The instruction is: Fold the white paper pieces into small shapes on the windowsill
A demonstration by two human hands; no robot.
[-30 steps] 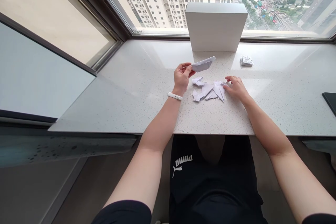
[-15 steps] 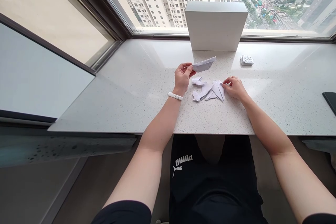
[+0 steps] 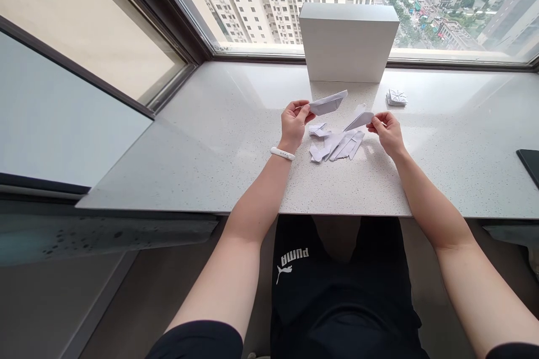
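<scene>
My left hand point(image 3: 296, 122) pinches one end of a long folded paper piece point(image 3: 329, 104), raised over the counter and pointing right. Between the fingertips of my right hand point(image 3: 386, 130) is the corner of another folded paper piece point(image 3: 359, 120), lifted with its narrow end toward the left. Below both hands lies a loose pile of folded white papers point(image 3: 337, 145), overlapping one another. At the pile's left side sits a small crumpled-looking folded paper point(image 3: 319, 130). Both hands are closed on their pieces.
A white box point(image 3: 346, 47) stands upright against the window at the back. To its right lies a small stack of square folded papers point(image 3: 396, 97). A dark phone-like slab point(image 3: 530, 162) rests at the right edge of the speckled counter point(image 3: 202, 151).
My right hand has risen from the pile's right side, lifting a folded paper piece up and away. My left hand stays nearly still with its piece.
</scene>
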